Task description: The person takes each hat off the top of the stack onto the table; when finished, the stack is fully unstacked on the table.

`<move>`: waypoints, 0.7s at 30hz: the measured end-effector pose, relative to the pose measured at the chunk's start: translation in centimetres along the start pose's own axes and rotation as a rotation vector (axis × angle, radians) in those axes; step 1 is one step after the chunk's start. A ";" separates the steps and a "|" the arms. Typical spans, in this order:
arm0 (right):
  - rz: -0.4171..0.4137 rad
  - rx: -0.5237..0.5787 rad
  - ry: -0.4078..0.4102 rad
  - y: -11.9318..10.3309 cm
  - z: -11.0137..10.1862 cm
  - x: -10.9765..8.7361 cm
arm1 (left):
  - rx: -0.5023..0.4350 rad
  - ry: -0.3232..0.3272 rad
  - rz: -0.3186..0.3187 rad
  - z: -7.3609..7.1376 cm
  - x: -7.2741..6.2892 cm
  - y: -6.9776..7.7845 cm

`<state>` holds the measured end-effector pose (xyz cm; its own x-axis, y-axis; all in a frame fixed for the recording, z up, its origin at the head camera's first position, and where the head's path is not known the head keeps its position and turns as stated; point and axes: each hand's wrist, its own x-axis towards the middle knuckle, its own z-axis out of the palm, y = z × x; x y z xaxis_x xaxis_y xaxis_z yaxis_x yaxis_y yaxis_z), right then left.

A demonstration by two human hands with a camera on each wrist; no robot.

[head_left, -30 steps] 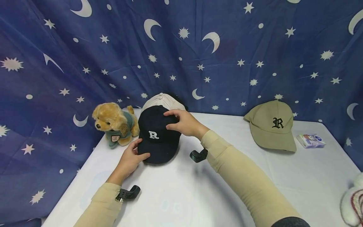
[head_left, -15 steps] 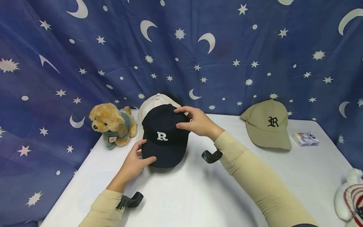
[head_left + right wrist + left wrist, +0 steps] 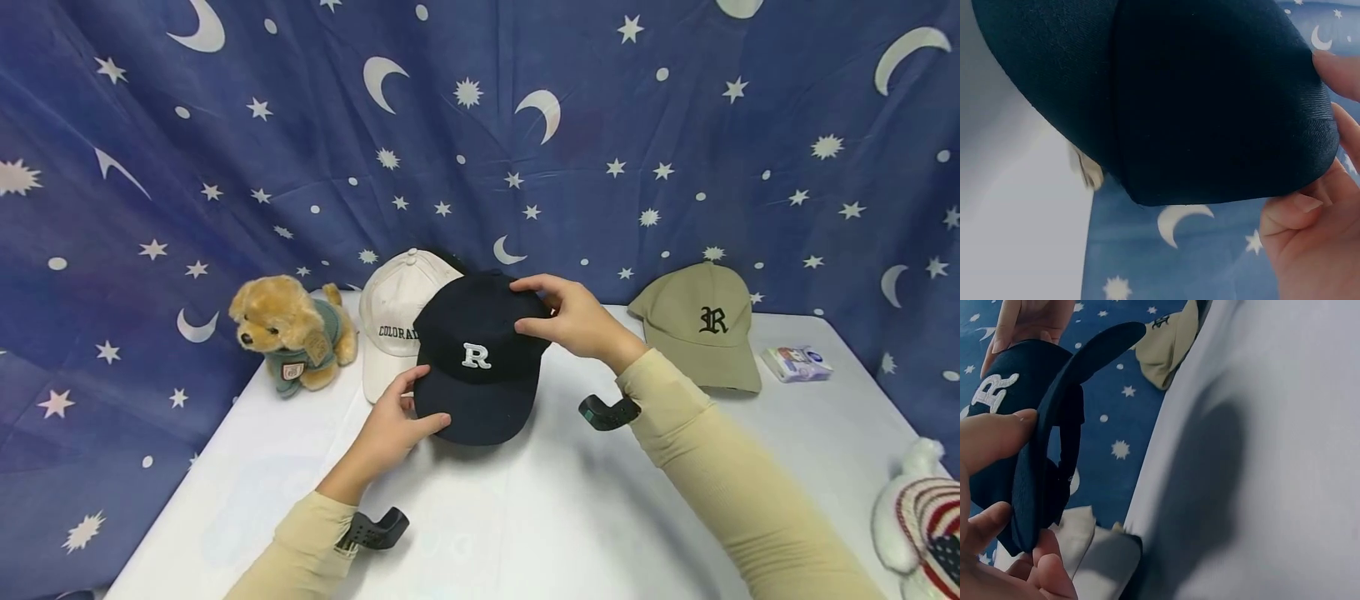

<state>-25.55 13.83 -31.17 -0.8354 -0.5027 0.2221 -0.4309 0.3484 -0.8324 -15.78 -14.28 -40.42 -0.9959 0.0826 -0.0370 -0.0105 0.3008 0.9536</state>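
Note:
A navy baseball cap (image 3: 480, 333) with a white R hangs over the white table, and its shadow falls below it in the left wrist view. My left hand (image 3: 396, 429) pinches the side of the brim, thumb on top and fingers beneath. At the upper right of the crown, my right hand (image 3: 573, 317) grips the fabric between thumb and fingers; the right wrist view shows those fingers on the cap's edge. Behind the navy cap at left stands a cream cap (image 3: 397, 304) with dark lettering, partly covered by it.
A plush dog (image 3: 288, 333) in a green top sits at the left. On the right are a khaki cap (image 3: 701, 329) and a small purple pack (image 3: 797, 364). A white plush toy (image 3: 896, 517) with red stripes lies at the right edge. A starry blue curtain (image 3: 450, 125) hangs behind.
Both hands have carried the navy cap rightward, away from the cream cap. More of the cream cap, including its lettering and brim, now shows.

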 end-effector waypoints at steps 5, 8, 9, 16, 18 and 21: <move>0.019 -0.045 0.037 0.8 -1.9 -1.1 | -0.008 -0.023 0.029 1.6 1.2 0.4; 0.033 -0.065 0.057 1.4 -3.0 -1.8 | -0.002 -0.043 0.050 2.3 2.0 0.8; 0.038 -0.071 0.064 1.6 -3.3 -2.0 | -0.002 -0.054 0.056 2.6 2.3 0.8; 0.082 -0.106 0.102 2.6 -5.5 -3.4 | -0.006 -0.108 0.100 4.1 4.0 1.1; 0.097 -0.124 0.114 2.6 -6.1 -3.8 | -0.017 -0.126 0.104 4.7 4.5 1.3; 0.110 -0.149 0.131 2.7 -7.1 -4.4 | -0.007 -0.153 0.115 5.7 5.3 1.6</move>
<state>-25.46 22.64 -30.81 -0.9130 -0.3518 0.2064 -0.3725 0.5132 -0.7732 -20.53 -7.92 -40.82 -0.9654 0.2594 0.0276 0.1012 0.2750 0.9561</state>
